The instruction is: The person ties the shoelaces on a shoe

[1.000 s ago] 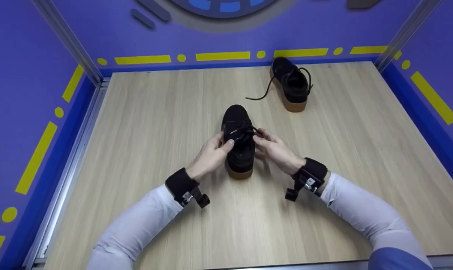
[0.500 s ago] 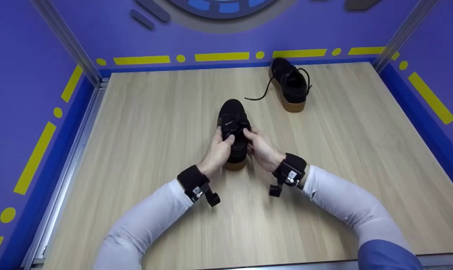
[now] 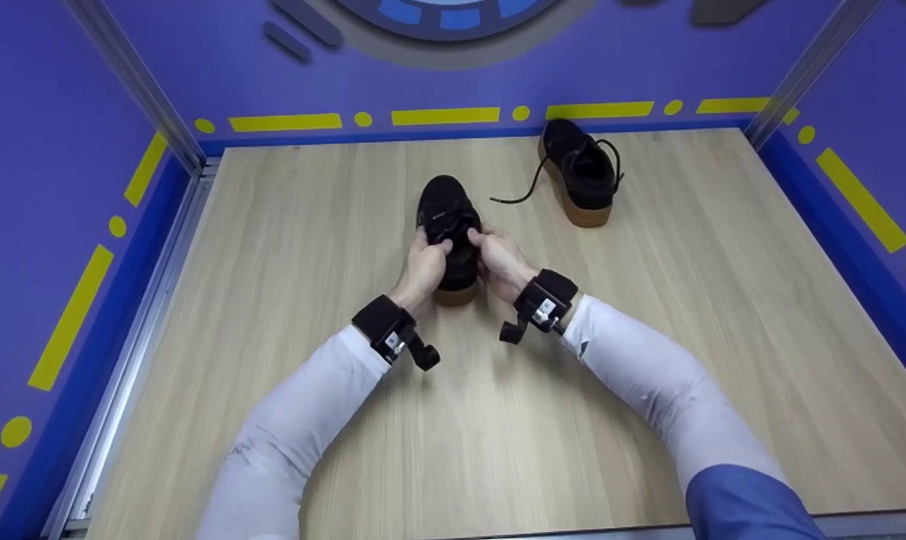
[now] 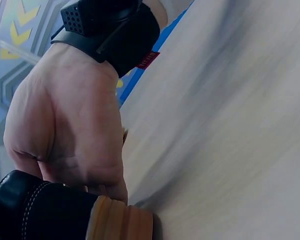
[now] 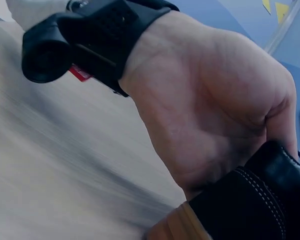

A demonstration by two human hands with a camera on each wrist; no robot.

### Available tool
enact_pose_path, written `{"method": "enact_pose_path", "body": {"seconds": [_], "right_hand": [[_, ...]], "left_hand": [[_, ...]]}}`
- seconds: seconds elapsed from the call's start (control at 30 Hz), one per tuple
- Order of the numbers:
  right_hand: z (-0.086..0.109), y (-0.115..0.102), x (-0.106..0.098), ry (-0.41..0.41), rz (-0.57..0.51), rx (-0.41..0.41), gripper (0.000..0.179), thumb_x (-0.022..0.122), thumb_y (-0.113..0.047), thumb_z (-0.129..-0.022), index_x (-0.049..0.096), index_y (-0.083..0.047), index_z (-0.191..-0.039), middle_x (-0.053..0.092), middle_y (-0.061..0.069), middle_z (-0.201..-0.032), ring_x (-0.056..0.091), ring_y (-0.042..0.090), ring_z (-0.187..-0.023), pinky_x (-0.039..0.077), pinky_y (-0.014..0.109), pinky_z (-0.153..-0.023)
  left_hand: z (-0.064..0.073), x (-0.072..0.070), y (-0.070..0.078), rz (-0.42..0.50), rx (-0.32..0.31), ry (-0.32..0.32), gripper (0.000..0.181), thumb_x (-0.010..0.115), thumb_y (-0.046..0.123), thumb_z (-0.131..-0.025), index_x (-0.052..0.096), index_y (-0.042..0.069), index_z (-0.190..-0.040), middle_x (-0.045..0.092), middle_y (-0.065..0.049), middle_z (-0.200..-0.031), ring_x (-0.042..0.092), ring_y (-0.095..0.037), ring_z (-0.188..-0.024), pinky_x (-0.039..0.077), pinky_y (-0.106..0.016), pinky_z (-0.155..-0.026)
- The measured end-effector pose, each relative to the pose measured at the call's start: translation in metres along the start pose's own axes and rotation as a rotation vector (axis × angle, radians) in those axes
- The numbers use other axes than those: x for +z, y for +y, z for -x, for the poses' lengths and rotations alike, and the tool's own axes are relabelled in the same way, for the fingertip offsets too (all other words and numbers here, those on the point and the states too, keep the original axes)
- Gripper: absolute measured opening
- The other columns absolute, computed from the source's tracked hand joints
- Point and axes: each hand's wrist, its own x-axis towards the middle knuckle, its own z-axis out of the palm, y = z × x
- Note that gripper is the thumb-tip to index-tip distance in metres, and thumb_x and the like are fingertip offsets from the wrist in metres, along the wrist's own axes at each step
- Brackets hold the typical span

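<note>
Between both hands is a black shoe (image 3: 444,196) with a tan sole, its toe pointing away from the person. Its laces show as a dark bunch across the top. On the left side, the left hand (image 3: 423,264) grips it, thumb over the collar edge and fingers along the outside. The right hand (image 3: 504,259) holds the opposite side the same way, its thumb near the laces. Both wrist views show the heel (image 4: 55,212) with white stitching close below the palms; most fingertips are hidden behind the shoe.
A second black shoe (image 3: 584,176) with a tan sole stands at the back right of the wooden table (image 3: 333,210). One loose lace (image 3: 524,196) trails from it to the left, towards the held shoe. Blue-purple walls (image 3: 438,82) enclose the table's back and sides.
Both hands have moved the held shoe away from the person and slightly left. The right hand has closed in from the shoe's side to a firmer grip. The second shoe stays put.
</note>
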Motion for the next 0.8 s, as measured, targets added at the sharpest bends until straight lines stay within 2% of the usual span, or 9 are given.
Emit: {"method": "enact_pose_path", "body": {"seconds": [0.17,0.27,0.4,0.5,0.6,0.8], "right_hand": [[-0.024,-0.005,0.009,0.047,-0.001,-0.013,0.039,0.047,-0.02,-0.12,0.057,-0.003,-0.154,0.074,0.0,-0.117,0.069,0.009,-0.098,0.055,0.021,-0.089],[-0.037,-0.007,0.013,0.07,0.012,-0.026,0.038,0.048,-0.02,-0.12,0.057,-0.002,-0.153,0.073,0.006,-0.126,0.069,0.012,-0.104,0.054,0.022,-0.093],[-0.054,-0.01,0.019,0.107,0.023,-0.062,0.042,0.048,-0.02,-0.119,0.055,-0.002,-0.157,0.067,0.016,-0.151,0.066,0.019,-0.124,0.053,0.028,-0.11],[-0.065,-0.012,0.023,0.131,0.036,-0.087,0.045,0.049,-0.02,-0.118,0.055,-0.001,-0.158,0.061,0.02,-0.162,0.062,0.027,-0.141,0.05,0.035,-0.124],[-0.073,-0.014,0.028,0.148,0.052,-0.093,0.045,0.05,-0.021,-0.118,0.056,-0.001,-0.158,0.061,0.021,-0.163,0.06,0.031,-0.15,0.047,0.038,-0.129],[-0.083,-0.014,0.033,0.17,0.083,-0.106,0.047,0.053,-0.024,-0.118,0.058,-0.002,-0.158,0.064,0.019,-0.16,0.059,0.03,-0.15,0.045,0.037,-0.13]], "left_hand": [[-0.023,-0.007,0.007,0.039,-0.041,0.033,0.064,0.053,0.005,-0.105,0.039,-0.001,-0.168,0.05,-0.02,-0.171,0.045,-0.031,-0.162,0.03,-0.041,-0.141],[-0.037,-0.011,0.01,0.059,-0.048,0.038,0.061,0.054,0.003,-0.102,0.046,-0.003,-0.162,0.053,-0.021,-0.167,0.049,-0.033,-0.158,0.034,-0.041,-0.138],[-0.055,-0.015,0.014,0.057,-0.032,0.047,0.059,0.054,0.001,-0.099,0.05,-0.005,-0.157,0.056,-0.022,-0.165,0.052,-0.033,-0.154,0.037,-0.04,-0.136],[-0.067,-0.017,0.016,0.038,-0.018,0.064,0.059,0.054,0.001,-0.096,0.053,-0.007,-0.155,0.058,-0.023,-0.163,0.054,-0.032,-0.149,0.039,-0.039,-0.134],[-0.076,-0.019,0.018,0.027,-0.012,0.084,0.056,0.054,0.0,-0.095,0.055,-0.009,-0.151,0.06,-0.024,-0.159,0.056,-0.031,-0.142,0.041,-0.039,-0.13],[-0.085,-0.022,0.019,0.025,0.001,0.099,0.055,0.053,-0.001,-0.095,0.056,-0.009,-0.149,0.059,-0.025,-0.159,0.055,-0.029,-0.137,0.041,-0.038,-0.125]]}}
